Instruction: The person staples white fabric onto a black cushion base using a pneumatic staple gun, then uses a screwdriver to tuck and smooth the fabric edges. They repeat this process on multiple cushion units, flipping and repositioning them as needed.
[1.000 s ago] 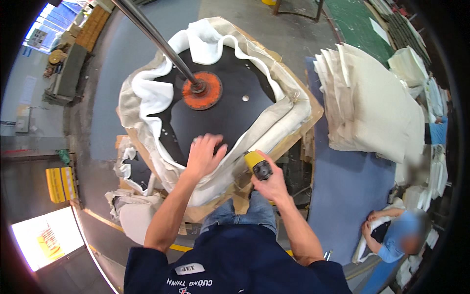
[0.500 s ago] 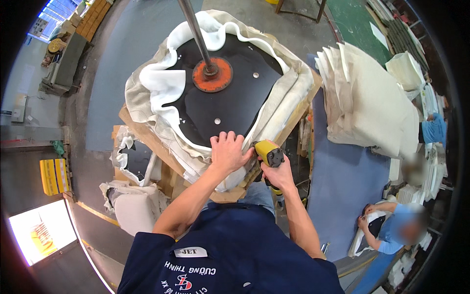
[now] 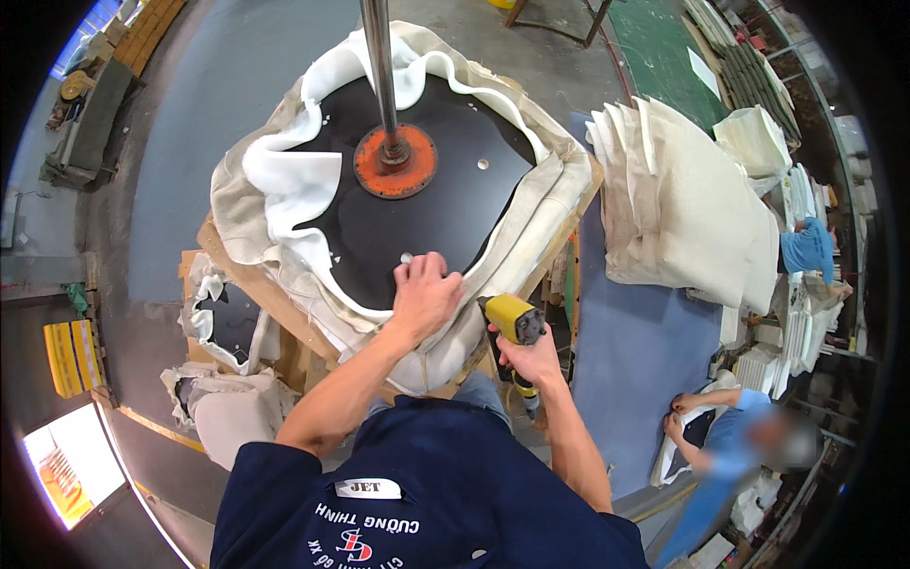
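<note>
A cushion lies bottom up before me, with a black panel (image 3: 417,224) ringed by ruffled white padding (image 3: 289,171) and beige fabric cover (image 3: 242,228). On the panel's near edge rests my left hand (image 3: 425,296), fingers bent and slightly apart, nothing visible in them; the fingertips touch the panel beside a small hole. My right hand (image 3: 533,356) is wrapped round the handle of a yellow and black staple gun (image 3: 513,318), its nose at the cushion's near right side. A metal rod with a round orange foot (image 3: 417,175) stands on the panel.
A wooden board (image 3: 227,251) lies under the cushion. Stacked pale cushion pieces (image 3: 692,204) stand at the right by a blue-grey surface (image 3: 630,351). Smaller unfinished cushions (image 3: 242,408) sit at the left. At the lower right, a person in light blue (image 3: 730,431) handles a similar piece.
My left hand has shifted a little, its fingers now more bent over the panel. The staple gun has moved slightly down and away from the cover. The whole view has shifted a bit.
</note>
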A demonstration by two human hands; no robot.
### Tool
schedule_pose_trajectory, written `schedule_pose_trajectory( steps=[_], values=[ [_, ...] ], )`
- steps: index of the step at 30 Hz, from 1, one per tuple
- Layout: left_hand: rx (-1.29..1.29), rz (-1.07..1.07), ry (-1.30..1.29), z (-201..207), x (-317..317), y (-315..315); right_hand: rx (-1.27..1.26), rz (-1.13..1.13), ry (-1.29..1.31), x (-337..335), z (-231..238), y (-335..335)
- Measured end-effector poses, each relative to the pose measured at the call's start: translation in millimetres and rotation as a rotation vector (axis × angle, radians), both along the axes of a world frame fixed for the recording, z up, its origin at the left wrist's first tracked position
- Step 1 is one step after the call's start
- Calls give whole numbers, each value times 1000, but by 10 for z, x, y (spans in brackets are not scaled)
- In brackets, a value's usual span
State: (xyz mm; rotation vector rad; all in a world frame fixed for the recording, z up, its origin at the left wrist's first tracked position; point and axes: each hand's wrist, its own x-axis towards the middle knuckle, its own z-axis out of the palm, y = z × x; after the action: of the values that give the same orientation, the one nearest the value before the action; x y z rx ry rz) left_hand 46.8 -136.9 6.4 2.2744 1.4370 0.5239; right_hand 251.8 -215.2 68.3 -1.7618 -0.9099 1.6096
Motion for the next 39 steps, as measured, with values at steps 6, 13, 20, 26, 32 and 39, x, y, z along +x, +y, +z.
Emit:
schedule_pose_trajectory(
  steps=[6,13,20,26,32,39],
  values=[
    [63,110,-85,-83,-140,47,-45,161,-159,-207,141,473],
    [67,93,-62,-169,-231,17,-50,322,-268,-416,221,680],
    [59,127,-124,-219,-275,48,8,401,-332,-532,284,720],
    [128,83,-106,-241,-328,36,132,443,-432,-646,305,720],
    [114,0,-229,-249,-484,58,90,428,-376,-656,321,749],
    [105,5,-189,-169,-730,89,36,89,-310,98,17,562]
  ],
)
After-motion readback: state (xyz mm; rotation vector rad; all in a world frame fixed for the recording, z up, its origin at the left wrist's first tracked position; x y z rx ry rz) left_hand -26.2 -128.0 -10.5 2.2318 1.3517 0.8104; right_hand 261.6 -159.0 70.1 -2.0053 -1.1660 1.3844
